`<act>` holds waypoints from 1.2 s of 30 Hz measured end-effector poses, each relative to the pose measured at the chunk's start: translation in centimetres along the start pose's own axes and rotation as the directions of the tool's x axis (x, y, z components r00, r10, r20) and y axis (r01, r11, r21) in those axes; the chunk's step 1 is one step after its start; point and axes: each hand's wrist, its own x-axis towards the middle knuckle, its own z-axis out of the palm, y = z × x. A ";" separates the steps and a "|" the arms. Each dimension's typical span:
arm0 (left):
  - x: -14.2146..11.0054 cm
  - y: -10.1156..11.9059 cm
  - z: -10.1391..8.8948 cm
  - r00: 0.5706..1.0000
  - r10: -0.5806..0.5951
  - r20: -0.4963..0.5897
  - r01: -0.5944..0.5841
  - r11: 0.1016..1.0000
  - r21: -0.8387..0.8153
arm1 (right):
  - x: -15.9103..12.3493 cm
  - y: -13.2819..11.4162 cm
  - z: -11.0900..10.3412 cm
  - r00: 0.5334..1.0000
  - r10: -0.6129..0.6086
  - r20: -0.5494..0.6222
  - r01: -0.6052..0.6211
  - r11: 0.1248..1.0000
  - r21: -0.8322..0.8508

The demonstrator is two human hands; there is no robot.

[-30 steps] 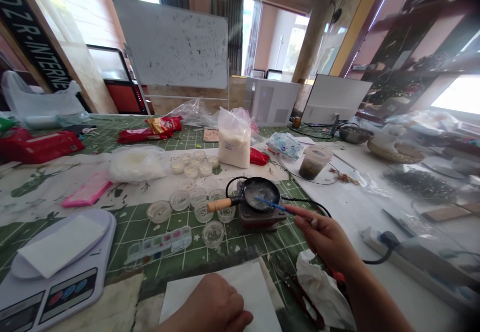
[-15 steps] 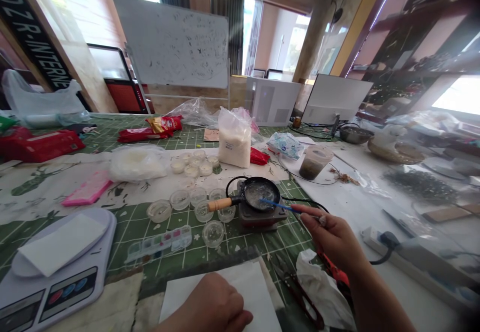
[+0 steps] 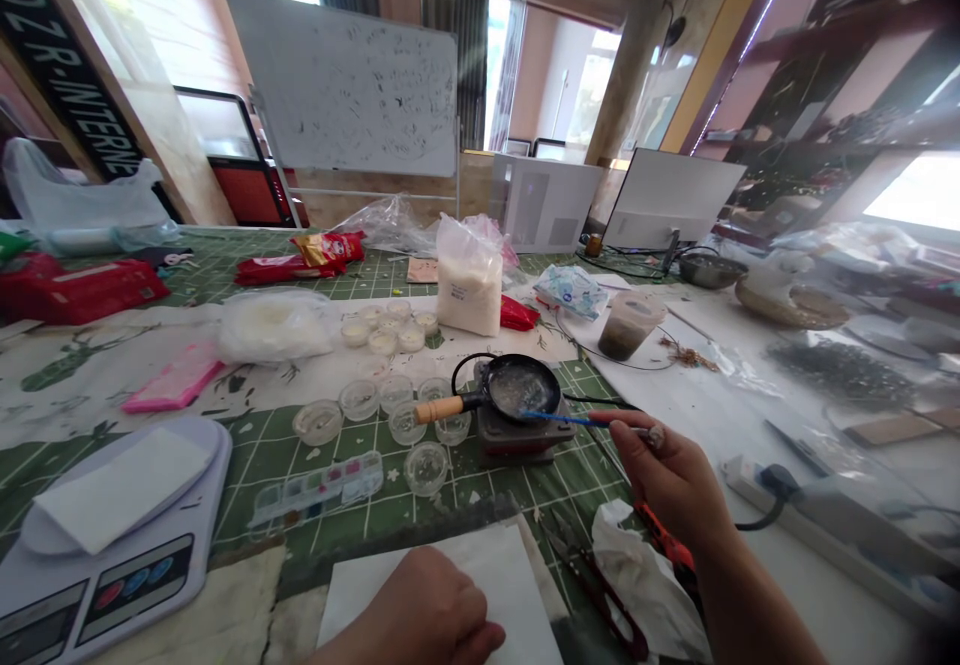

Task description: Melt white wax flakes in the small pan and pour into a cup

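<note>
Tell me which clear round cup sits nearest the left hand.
The frontmost cup, closest to the white paper; every other clear cup sits farther back from the left hand.

Head cam looks fwd/down across table [image 3: 262,455], L hand [image 3: 431,595] & R hand [image 3: 671,475] close, whiteboard [image 3: 345,85] far.

Bright windows [image 3: 498,35], hazy blur at right

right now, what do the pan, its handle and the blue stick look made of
Pan: probably metal with a dark coating, from its thin black rim. Handle: likely smooth wood, given the tan colour, though no grain shows. Blue stick in the right hand: perhaps plastic, judging by its bright, uniform colour; finish too small to tell.
</note>
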 end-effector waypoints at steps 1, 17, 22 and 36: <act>0.0 0.0 0.0 1.000 -0.002 0.008 0.002 1.000 0.001 | 0.0 0.0 0.1 1.000 -0.009 -0.002 0.009 1.000 0.008; 0.1 -0.2 0.0 0.999 -0.007 0.050 0.007 1.000 0.001 | 0.4 0.6 0.4 0.995 -0.089 0.055 0.092 0.995 -0.045; 0.1 0.0 -0.1 1.000 0.003 0.027 -0.003 1.000 0.001 | 0.9 1.4 0.5 0.996 -0.081 0.042 0.086 0.987 -0.136; 0.3 0.0 -0.4 0.998 -0.016 0.065 0.016 1.000 0.001 | 1.0 1.9 1.0 0.964 -0.020 0.266 0.051 0.993 -0.110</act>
